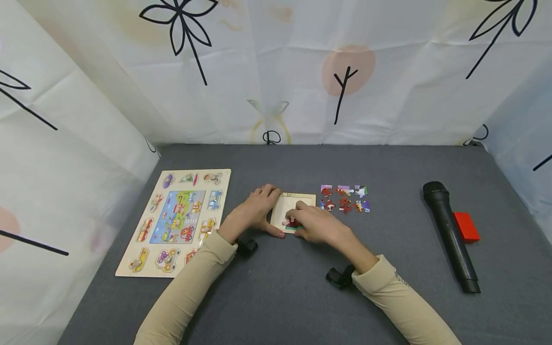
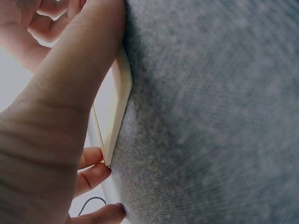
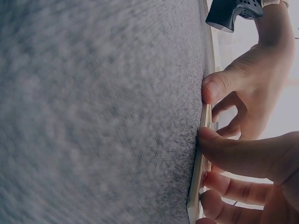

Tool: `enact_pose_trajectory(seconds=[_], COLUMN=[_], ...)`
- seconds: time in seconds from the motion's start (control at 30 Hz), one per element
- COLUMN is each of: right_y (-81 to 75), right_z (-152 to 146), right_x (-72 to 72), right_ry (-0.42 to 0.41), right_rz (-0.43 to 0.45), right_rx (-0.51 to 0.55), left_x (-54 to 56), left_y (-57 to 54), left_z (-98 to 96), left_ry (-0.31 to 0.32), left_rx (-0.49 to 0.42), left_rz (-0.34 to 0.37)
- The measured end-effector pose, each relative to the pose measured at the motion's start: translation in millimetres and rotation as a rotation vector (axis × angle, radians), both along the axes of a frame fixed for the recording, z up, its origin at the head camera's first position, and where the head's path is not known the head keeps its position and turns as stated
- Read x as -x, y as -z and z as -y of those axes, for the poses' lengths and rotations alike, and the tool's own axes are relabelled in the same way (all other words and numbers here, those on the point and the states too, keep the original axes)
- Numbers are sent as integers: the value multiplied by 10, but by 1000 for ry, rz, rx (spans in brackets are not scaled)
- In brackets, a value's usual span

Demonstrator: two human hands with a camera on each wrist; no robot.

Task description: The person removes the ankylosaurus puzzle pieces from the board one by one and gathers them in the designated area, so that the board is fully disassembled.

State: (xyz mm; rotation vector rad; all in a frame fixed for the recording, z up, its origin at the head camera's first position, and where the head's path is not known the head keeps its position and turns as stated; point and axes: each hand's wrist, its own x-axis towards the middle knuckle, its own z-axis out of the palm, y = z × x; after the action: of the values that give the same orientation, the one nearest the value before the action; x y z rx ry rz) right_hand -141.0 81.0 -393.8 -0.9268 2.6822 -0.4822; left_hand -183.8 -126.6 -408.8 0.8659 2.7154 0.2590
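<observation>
A small, pale wooden puzzle tray (image 1: 283, 207) lies on the grey table between the hands. My left hand (image 1: 260, 209) holds its left side, with the thumb at the near corner and fingertips at the far corner. In the left wrist view, fingers (image 2: 91, 179) touch the tray's corner. My right hand (image 1: 318, 222) bends over the tray's near part, its fingers at a dark red and green puzzle piece (image 1: 294, 223) that they partly cover. The right thumb (image 3: 219, 147) rests at the tray's near edge. Several loose jigsaw pieces (image 1: 345, 205) lie in two rows right of the tray.
A large wooden picture board (image 1: 146, 215) with vehicle and toy shapes lies at the left. On the right are a black microphone (image 1: 450, 237) and a red block (image 1: 466, 227) beside it. White patterned cloth (image 1: 297, 72) hangs behind the table.
</observation>
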Motion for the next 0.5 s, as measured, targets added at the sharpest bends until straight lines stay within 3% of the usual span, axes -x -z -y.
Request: enact_pose_trajectory(seconds=[0.5], right_y=[4], right_z=[-3], right_x=[-8], right_ry=[-2], right_rz=[-18], right_rx=[42], left_x=[-1], left_y=[10], left_z=[0], left_ry=[1], left_rx=[1], left_rz=[-14])
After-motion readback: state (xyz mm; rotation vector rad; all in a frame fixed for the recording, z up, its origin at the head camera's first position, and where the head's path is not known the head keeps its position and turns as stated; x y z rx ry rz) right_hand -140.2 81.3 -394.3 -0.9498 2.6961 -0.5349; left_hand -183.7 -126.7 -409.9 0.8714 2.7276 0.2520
